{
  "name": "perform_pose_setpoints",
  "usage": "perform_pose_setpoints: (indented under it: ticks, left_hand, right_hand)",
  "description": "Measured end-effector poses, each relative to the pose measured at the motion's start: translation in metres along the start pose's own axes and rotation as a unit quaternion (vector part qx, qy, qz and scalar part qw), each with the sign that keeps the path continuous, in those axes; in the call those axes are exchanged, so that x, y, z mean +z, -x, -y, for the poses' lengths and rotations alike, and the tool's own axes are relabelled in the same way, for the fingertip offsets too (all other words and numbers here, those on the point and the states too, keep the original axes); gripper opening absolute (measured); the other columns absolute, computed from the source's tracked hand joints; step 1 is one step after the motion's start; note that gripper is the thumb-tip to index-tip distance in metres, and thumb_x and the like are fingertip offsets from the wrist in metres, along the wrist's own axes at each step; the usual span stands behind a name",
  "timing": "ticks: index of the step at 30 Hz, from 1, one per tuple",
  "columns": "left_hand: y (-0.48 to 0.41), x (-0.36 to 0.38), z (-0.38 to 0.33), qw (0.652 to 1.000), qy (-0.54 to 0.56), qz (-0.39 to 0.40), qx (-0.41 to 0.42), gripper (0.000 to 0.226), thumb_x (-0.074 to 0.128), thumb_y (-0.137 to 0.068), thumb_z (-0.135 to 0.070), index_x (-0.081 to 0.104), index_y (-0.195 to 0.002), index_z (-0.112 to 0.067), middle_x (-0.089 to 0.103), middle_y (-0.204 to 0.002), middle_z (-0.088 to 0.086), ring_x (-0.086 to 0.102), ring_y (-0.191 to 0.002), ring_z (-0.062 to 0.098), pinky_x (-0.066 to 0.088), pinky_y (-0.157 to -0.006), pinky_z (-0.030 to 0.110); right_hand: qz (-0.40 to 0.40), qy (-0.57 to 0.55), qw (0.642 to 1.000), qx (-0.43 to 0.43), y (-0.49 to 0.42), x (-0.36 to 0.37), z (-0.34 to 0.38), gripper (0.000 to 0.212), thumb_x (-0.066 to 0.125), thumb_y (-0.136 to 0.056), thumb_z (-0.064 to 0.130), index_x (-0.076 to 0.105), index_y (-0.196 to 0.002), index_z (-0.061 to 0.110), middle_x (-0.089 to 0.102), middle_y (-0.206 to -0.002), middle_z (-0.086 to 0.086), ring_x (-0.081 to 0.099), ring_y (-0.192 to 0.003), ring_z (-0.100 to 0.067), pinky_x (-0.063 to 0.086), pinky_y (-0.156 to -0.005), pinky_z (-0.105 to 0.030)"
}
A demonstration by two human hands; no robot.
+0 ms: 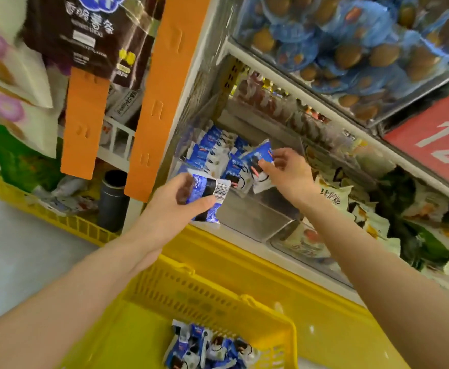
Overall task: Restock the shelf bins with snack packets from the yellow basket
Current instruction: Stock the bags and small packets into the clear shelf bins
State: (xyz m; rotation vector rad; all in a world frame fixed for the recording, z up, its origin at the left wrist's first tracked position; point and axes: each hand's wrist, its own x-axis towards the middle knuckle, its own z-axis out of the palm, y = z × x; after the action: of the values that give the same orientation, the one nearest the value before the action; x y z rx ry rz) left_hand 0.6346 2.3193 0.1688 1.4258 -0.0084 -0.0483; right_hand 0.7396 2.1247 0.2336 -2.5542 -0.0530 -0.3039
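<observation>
My left hand (177,202) grips a few blue-and-white snack packets (208,194), barcode side up, just in front of a clear shelf bin (255,219). My right hand (287,171) pinches one blue-and-white packet (258,158) over that bin, next to a row of the same packets (212,153) standing at the bin's back left. Below me, the yellow basket (247,310) holds several more of these packets (210,351) in its near corner.
A neighbouring clear bin (306,249) with white and orange packets lies to the right. Blue bags with brown eggs (351,49) fill the shelf above. Orange display strips (159,102) hang at left, beside a second yellow basket (58,217) on the floor. A red price sign (436,145) hangs at right.
</observation>
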Motion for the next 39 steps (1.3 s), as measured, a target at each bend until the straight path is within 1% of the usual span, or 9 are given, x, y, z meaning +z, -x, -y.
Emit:
perform_pose_setpoints:
  ticks: [2, 5, 9, 13, 18, 26, 31, 36, 39]
  left_hand:
    - [-0.004, -0.002, -0.001, 1.000, 0.016, -0.014, 0.004, 0.045, 0.065, -0.084, -0.025, 0.052, -0.127, -0.027, 0.062, -0.117, -0.011, 0.057, -0.103, 0.000, 0.046, -0.069, 0.010]
    - [-0.009, -0.006, 0.000, 0.999, 0.042, -0.022, -0.003, 0.035, 0.065, -0.084, -0.022, 0.054, -0.118, -0.028, 0.063, -0.107, -0.013, 0.061, -0.083, -0.007, 0.044, -0.051, 0.003]
    - [-0.015, -0.012, 0.001, 0.997, 0.071, -0.023, -0.015, 0.023, 0.065, -0.085, -0.020, 0.057, -0.103, -0.032, 0.065, -0.093, -0.017, 0.061, -0.069, -0.014, 0.042, -0.047, 0.003]
    - [-0.019, -0.018, 0.001, 0.997, 0.073, -0.029, -0.024, 0.028, 0.066, -0.084, -0.021, 0.056, -0.107, -0.032, 0.066, -0.098, -0.012, 0.063, -0.082, -0.001, 0.043, -0.049, 0.004]
    - [-0.021, -0.018, 0.001, 0.995, 0.078, -0.030, -0.046, 0.027, 0.067, -0.083, -0.022, 0.054, -0.103, -0.035, 0.065, -0.100, -0.010, 0.062, -0.086, 0.002, 0.046, -0.050, 0.007]
    - [-0.016, -0.012, 0.001, 0.991, 0.106, 0.011, -0.082, 0.045, 0.066, -0.083, -0.015, 0.049, -0.122, -0.030, 0.063, -0.107, -0.011, 0.061, -0.094, 0.003, 0.044, -0.066, 0.020]
    - [-0.005, -0.006, 0.002, 0.996, 0.047, 0.053, -0.058, 0.048, 0.065, -0.084, -0.016, 0.050, -0.127, -0.032, 0.062, -0.117, -0.010, 0.057, -0.108, 0.008, 0.047, -0.091, 0.035]
    - [0.010, 0.001, 0.002, 0.996, -0.008, 0.079, -0.030, 0.040, 0.067, -0.081, -0.012, 0.056, -0.114, -0.032, 0.067, -0.103, -0.011, 0.065, -0.089, -0.001, 0.050, -0.065, 0.014]
    - [0.015, 0.008, 0.006, 0.997, -0.070, 0.019, -0.037, 0.033, 0.068, -0.082, -0.022, 0.054, -0.110, -0.031, 0.060, -0.106, -0.010, 0.060, -0.096, 0.008, 0.046, -0.072, 0.021]
  right_hand:
    - [0.082, 0.161, 0.981, -0.066, -0.014, 0.015, -0.005, 0.042, 0.065, -0.087, 0.030, 0.055, -0.123, 0.012, 0.062, -0.118, -0.007, 0.057, -0.102, -0.018, 0.045, -0.086, -0.028]
    - [0.168, 0.231, 0.953, -0.104, -0.026, 0.039, -0.015, 0.036, 0.066, -0.086, 0.027, 0.057, -0.117, 0.012, 0.062, -0.113, -0.008, 0.058, -0.100, -0.021, 0.046, -0.081, -0.029]
    - [0.164, 0.207, 0.962, -0.065, -0.040, 0.054, -0.015, 0.037, 0.068, -0.084, 0.026, 0.056, -0.116, 0.011, 0.060, -0.107, -0.005, 0.056, -0.097, -0.019, 0.042, -0.079, -0.026]
    - [0.137, 0.253, 0.951, -0.114, -0.045, 0.057, -0.011, 0.039, 0.070, -0.081, 0.028, 0.063, -0.117, 0.014, 0.061, -0.113, -0.009, 0.057, -0.101, -0.023, 0.047, -0.088, -0.034]
    - [0.139, 0.267, 0.947, -0.116, -0.041, 0.057, -0.012, 0.043, 0.069, -0.083, 0.028, 0.059, -0.123, 0.017, 0.061, -0.117, -0.006, 0.056, -0.106, -0.020, 0.045, -0.086, -0.030]
    - [0.009, 0.068, 0.983, -0.172, 0.007, 0.035, 0.014, 0.028, 0.041, -0.098, 0.035, 0.058, -0.112, 0.017, 0.062, -0.106, 0.000, 0.057, -0.094, -0.014, 0.045, -0.080, -0.029]
    - [0.098, -0.011, 0.977, -0.189, 0.061, 0.020, 0.029, 0.029, 0.044, -0.096, 0.034, 0.065, -0.109, 0.019, 0.065, -0.093, 0.010, 0.055, -0.076, 0.001, 0.042, -0.068, -0.012]
    - [0.150, -0.107, 0.977, -0.110, 0.091, 0.003, 0.026, 0.011, 0.061, -0.089, 0.028, 0.068, -0.092, 0.021, 0.068, -0.084, 0.004, 0.061, -0.071, -0.008, 0.053, -0.065, -0.023]
    - [0.104, -0.112, 0.982, -0.109, 0.106, -0.005, 0.021, 0.007, 0.065, -0.085, 0.029, 0.067, -0.083, 0.022, 0.066, -0.080, 0.008, 0.059, -0.069, -0.003, 0.050, -0.063, -0.017]
